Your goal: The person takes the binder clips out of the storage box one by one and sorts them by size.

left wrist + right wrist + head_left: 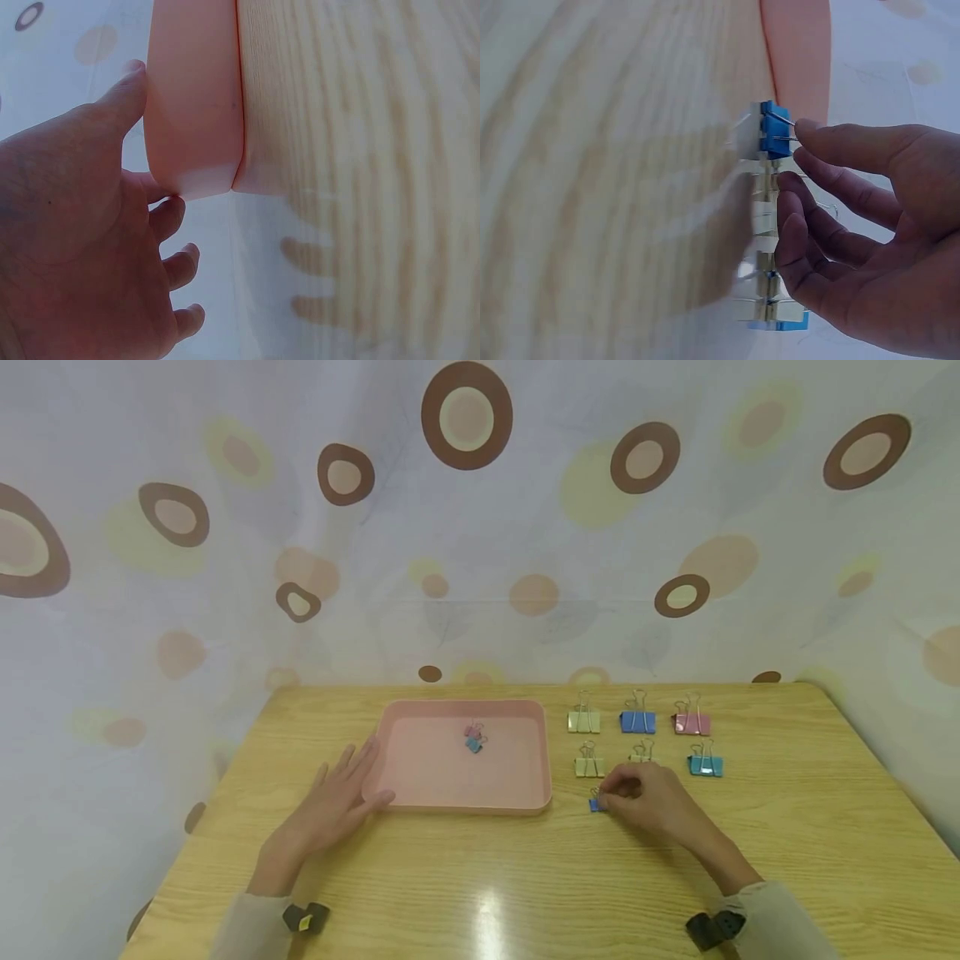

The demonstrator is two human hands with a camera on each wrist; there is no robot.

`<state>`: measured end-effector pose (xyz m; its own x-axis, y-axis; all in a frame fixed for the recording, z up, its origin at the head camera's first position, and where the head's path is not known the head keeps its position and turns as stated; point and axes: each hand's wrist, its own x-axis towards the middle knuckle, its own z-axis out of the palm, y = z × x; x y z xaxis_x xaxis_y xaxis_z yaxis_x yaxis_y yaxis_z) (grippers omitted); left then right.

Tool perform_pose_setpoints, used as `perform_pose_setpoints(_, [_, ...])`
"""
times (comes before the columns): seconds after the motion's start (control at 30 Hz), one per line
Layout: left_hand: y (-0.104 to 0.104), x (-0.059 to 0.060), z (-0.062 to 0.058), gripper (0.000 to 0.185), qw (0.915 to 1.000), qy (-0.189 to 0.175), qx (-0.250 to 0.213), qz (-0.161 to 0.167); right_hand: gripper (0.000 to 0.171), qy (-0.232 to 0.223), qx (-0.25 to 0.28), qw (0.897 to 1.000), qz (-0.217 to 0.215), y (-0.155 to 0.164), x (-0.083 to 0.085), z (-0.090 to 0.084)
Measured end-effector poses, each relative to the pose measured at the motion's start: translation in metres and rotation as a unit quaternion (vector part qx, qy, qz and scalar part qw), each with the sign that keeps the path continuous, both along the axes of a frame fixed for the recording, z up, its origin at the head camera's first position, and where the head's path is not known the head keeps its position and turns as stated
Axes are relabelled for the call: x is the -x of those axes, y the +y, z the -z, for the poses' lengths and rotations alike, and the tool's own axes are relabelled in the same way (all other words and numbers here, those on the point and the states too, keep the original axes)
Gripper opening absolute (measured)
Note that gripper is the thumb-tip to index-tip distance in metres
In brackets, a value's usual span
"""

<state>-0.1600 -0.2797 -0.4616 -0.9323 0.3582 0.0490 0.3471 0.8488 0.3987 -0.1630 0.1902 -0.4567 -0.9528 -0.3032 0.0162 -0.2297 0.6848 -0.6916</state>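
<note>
My right hand [652, 797] pinches the wire handles of a small blue binder clip [595, 805] between thumb and index finger. In the right wrist view this blue clip [776, 133] stands on the table, thumb tip at its handle. My left hand [326, 810] lies against the left side of a shallow pink tray [435, 781], fingers spread and thumb along its front corner. The left wrist view shows the thumb at the tray wall [195, 90]. Inside the tray lie a small pink binder clip [472, 732] and a small teal one [474, 746].
Behind my right hand, larger binder clips stand in two rows: light green [583, 722], blue [637, 723] and pink [692, 724] at the back; yellow-green [589, 767], a partly hidden pale one [643, 757] and teal [706, 766] in front. A patterned cloth [480, 568] hangs behind the table.
</note>
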Motion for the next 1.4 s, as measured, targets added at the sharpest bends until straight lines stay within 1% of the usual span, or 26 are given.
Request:
perform_pose_setpoints(0.07, [-0.002,0.001,0.003,0.080,0.9999,0.009,-0.007,0.006,0.007,0.006,-0.003,1.000,0.008,-0.001,0.000,-0.004])
perform_pose_setpoints(0.2, [-0.004,0.003,0.008,0.080,0.9996,0.021,-0.016,0.012,0.008,0.045,-0.004,0.999,0.015,-0.003,0.002,-0.015])
perform_pose_setpoints(0.27, [-0.006,0.004,0.010,0.081,0.9997,0.019,-0.012,0.013,0.009,0.062,0.000,0.998,0.014,-0.005,0.003,-0.020])
perform_pose_setpoints(0.37, [-0.005,0.004,0.011,0.082,0.9999,0.012,-0.007,0.008,0.009,0.072,0.014,0.997,0.006,-0.011,0.007,-0.025])
perform_pose_setpoints(0.5, [-0.004,0.002,0.007,0.081,0.9998,0.012,-0.015,0.008,0.011,0.069,0.049,0.996,-0.010,-0.025,0.011,-0.028])
perform_pose_setpoints(0.67, [-0.001,0.001,0.002,0.081,0.9999,-0.001,-0.011,0.004,0.012,0.067,0.092,0.993,-0.019,-0.047,0.012,-0.027])
perform_pose_setpoints(0.77, [-0.001,0.001,0.002,0.081,1.0000,-0.004,-0.004,0.001,0.013,0.061,0.114,0.991,-0.021,-0.060,0.013,-0.026])
perform_pose_setpoints(0.9, [-0.001,0.001,0.003,0.080,1.0000,-0.004,-0.004,0.001,0.019,0.046,0.136,0.989,-0.029,-0.076,0.016,-0.022])
perform_pose_setpoints(1.03, [-0.001,0.001,0.004,0.080,1.0000,-0.001,-0.004,0.003,0.024,0.037,0.145,0.988,-0.034,-0.091,0.019,-0.019])
perform_pose_setpoints(1.1, [-0.001,0.001,0.004,0.080,1.0000,0.001,-0.004,0.003,0.027,0.039,0.144,0.988,-0.035,-0.098,0.021,-0.018])
perform_pose_setpoints(1.27, [0.000,0.001,0.003,0.080,1.0000,0.002,-0.006,0.004,0.032,0.044,0.141,0.989,-0.030,-0.113,0.027,-0.017])
perform_pose_setpoints(1.4, [-0.001,0.001,0.002,0.081,1.0000,-0.001,-0.006,0.003,0.034,0.037,0.141,0.989,-0.021,-0.124,0.033,-0.017])
